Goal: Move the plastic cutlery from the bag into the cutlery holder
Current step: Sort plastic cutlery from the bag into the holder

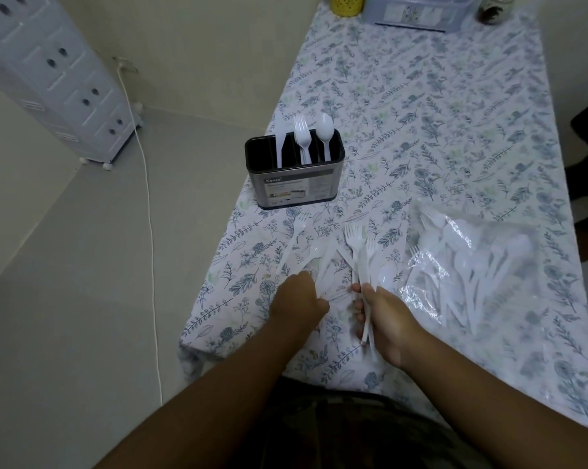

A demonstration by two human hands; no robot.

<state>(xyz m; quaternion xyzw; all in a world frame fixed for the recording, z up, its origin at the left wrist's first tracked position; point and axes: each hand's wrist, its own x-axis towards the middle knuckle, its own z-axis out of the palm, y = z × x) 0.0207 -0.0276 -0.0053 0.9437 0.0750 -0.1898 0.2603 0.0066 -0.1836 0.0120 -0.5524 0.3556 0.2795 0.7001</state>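
A dark cutlery holder (294, 184) stands near the table's left edge, with a white knife, forks and a spoon upright in its three slots. A clear plastic bag (472, 262) full of white plastic cutlery lies to the right. My right hand (384, 319) grips a bunch of white forks (362, 252), tines pointing away from me. My left hand (297, 299) is on the tablecloth with its fingers on loose white cutlery (324, 262); whether it grips a piece is hidden. A single fork (297, 231) lies just beyond it.
The table carries a floral tablecloth (421, 113). At its far end stand a yellow container (346, 3), a clear plastic storage box (417, 11) and a dark jar (495, 10). On the floor at left are a white drawer unit (59, 72) and a white cable (150, 214).
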